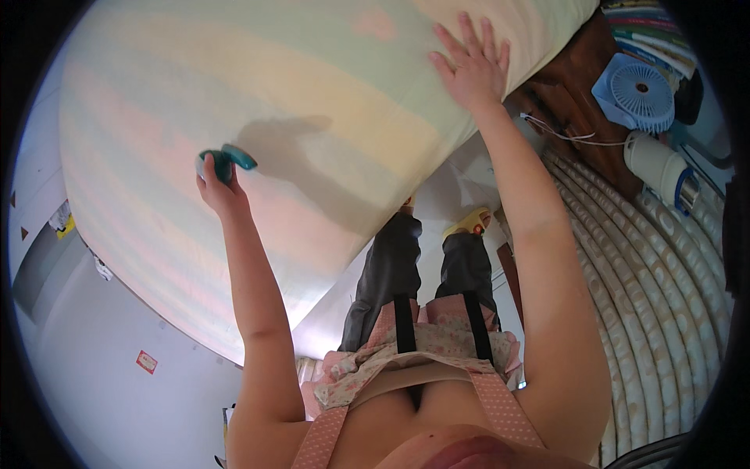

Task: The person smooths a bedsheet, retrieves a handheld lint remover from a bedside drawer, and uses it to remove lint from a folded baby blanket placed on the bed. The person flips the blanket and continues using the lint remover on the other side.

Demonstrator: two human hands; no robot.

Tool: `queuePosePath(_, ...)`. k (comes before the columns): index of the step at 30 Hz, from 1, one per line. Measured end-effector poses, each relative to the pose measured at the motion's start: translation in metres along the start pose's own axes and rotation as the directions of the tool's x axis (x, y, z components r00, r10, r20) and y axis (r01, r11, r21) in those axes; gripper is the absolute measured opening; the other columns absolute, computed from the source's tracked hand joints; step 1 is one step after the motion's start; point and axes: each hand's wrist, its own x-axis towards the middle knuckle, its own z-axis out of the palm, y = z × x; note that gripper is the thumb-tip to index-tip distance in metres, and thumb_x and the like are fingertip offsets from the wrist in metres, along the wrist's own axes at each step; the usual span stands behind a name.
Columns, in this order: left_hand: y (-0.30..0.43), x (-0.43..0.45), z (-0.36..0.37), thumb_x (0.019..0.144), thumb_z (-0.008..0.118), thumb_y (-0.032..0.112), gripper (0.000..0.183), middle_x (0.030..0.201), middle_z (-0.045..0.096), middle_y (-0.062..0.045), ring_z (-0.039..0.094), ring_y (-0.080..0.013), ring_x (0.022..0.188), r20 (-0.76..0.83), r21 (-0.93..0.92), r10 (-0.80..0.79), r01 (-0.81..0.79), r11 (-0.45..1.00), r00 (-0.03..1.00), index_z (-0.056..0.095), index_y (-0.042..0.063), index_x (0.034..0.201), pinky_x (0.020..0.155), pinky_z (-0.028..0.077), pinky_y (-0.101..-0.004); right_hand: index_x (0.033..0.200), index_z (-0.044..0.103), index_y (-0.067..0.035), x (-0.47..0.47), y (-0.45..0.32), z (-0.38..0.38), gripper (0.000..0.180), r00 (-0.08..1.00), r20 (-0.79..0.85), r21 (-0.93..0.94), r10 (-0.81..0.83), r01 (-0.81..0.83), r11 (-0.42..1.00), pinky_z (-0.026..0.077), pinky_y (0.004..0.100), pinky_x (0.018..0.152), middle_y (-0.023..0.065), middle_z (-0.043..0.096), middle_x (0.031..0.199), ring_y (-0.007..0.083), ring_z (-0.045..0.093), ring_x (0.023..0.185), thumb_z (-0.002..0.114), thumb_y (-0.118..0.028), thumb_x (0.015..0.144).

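A pastel striped sheet [328, 82] covers a bed that spreads out before me. My left hand [221, 190] grips a teal hand-held object [220, 164] with two rounded parts; its exact kind cannot be made out. A shadow of the hand and object falls on the sheet to their right, apart from them, so they seem raised above it. Near the bed's right edge, my right hand [473, 73] lies palm down on the sheet, fingers spread and holding nothing.
At right stands a brown wooden cabinet [577, 94] with a blue fan [640, 94], books [650, 35], a white cylindrical appliance [653, 161] and a cable [562, 133]. A patterned curtain [638, 281] hangs below it. My yellow slipper [466, 224] is on the floor beside the bed.
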Motion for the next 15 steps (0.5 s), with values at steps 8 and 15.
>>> queuePosePath(8, -0.002, 0.08, 0.095, 0.084, 0.065, 0.019, 0.037, 0.107, 0.057, -0.008, 0.056, -0.0208, 0.097, 0.358, -0.05, -0.114, 0.141, 0.989, 0.927, 0.052, 0.006, 0.115, 0.081, 0.049, -0.0331, 0.139, 0.032, -0.043, 0.002, 0.011, 0.025, 0.051, 0.997, -0.038, 0.151, 0.074, -0.068, 0.986, 0.003, 0.0527, 0.112, -0.0059, 0.013, 0.154, 0.0245, 0.008, 0.142, 0.04, -0.051, 0.09)
queuePosePath(15, -0.033, 0.035, 0.198, 0.083, 0.065, 0.018, 0.041, 0.114, 0.055, -0.01, 0.052, -0.02, 0.105, 0.536, 0.026, -0.144, 0.154, 0.988, 0.832, 0.051, 0.003, 0.119, 0.09, 0.043, -0.0324, 0.137, 0.039, -0.039, 0.0, 0.015, 0.024, 0.052, 0.995, -0.033, 0.201, 0.09, -0.082, 0.976, 0.006, 0.0535, 0.111, -0.0036, 0.022, 0.151, 0.0238, 0.012, 0.141, 0.046, -0.042, 0.085)
